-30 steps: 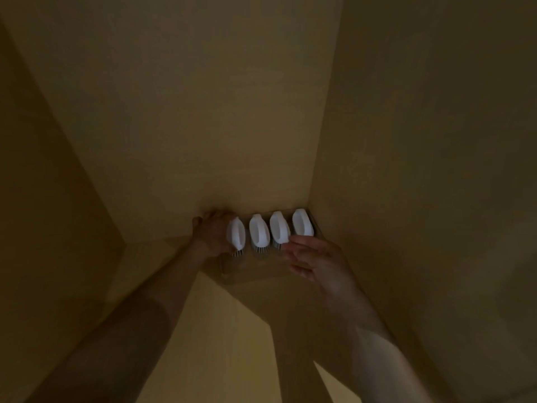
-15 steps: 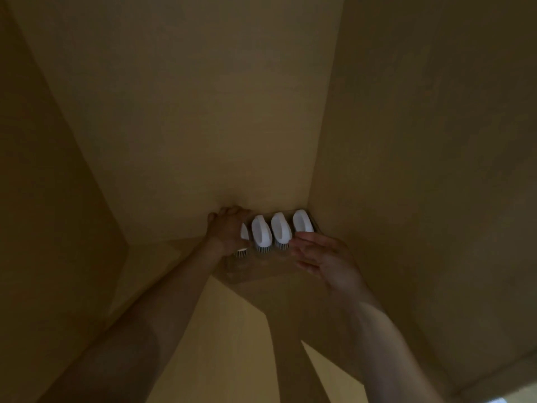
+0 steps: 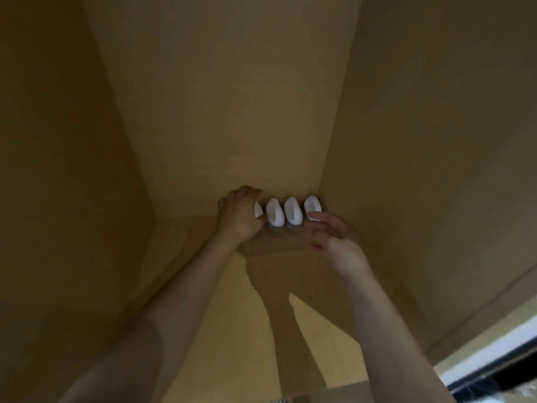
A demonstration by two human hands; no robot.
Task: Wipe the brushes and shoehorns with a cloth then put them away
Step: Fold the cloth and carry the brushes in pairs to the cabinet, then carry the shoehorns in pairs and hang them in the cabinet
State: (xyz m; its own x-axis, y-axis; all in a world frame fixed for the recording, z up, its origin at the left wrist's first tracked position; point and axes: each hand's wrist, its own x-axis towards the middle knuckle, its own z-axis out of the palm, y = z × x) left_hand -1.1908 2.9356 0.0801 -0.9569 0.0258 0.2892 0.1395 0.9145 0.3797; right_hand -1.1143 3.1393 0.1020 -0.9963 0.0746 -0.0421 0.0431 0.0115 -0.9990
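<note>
Brushes: four white brushes (image 3: 290,212) stood bristles-down in a row at the back right corner of a wooden cabinet shelf (image 3: 203,301), close together, the rightmost near the side wall.
Leftmost brush (image 3: 258,209): mostly hidden behind the left hand.
Step in hand: putting away, by my reading; the row looked nearly settled, with the last brush being set in place.
Next move: probably letting go of the leftmost brush and drawing both arms out without knocking the row.
Left hand (image 3: 241,212): fingers curled round the leftmost brush, gripping it from its left side.
Right hand (image 3: 334,242): fingers (image 3: 318,216) loosely extended and slightly spread, holding nothing, the tips at the rightmost brush (image 3: 312,205); whether they touched it I could not tell.
Cloth and shoehorns: not in view.
</note>
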